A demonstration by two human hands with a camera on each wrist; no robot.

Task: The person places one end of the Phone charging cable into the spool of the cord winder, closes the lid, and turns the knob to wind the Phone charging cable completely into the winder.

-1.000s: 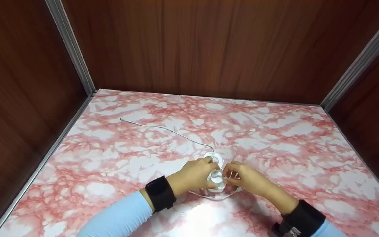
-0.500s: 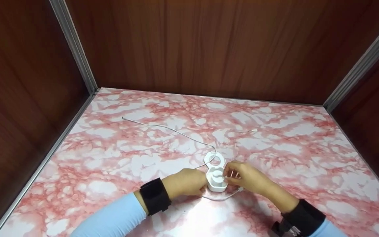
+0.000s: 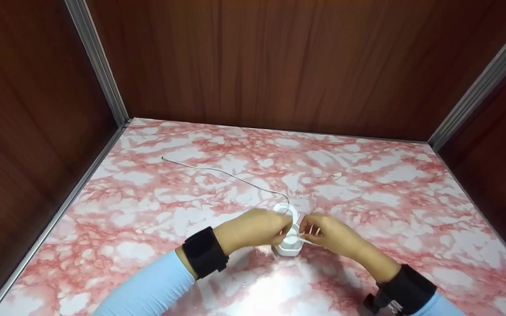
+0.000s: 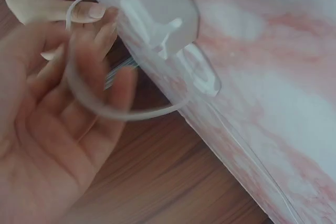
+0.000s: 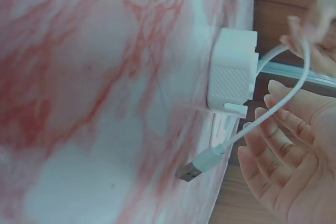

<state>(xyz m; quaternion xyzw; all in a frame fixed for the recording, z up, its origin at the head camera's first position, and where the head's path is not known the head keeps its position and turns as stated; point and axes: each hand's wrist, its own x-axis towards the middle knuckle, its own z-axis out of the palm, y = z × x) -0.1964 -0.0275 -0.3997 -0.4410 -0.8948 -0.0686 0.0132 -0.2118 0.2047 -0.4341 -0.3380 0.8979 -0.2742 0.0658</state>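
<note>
A white cable-winder case (image 3: 289, 251) stands on the table with its lid (image 4: 211, 81) swung back; a round hole shows in the lid. My left hand (image 3: 253, 228) reaches over the case's left side, curled fingers holding a white USB cable (image 4: 149, 113) in a loop. Beside the case's right side is my right hand (image 3: 334, 236). In the right wrist view its fingers are loosely bent with nothing seen between them, tips close to the case wall. The cable's USB plug (image 5: 197, 167) hangs free in front of that hand. Both hands partly hide the case's inside.
The cable's far stretch (image 3: 235, 176) runs across the red-and-white marbled table (image 3: 169, 202) toward the far left. Dark wood panels (image 3: 262, 66) with metal corner posts close off the back and both sides.
My left hand drew left of the case, then came back up and right over it, lifting the cable off the table's near side. My right hand stays almost where it was.
</note>
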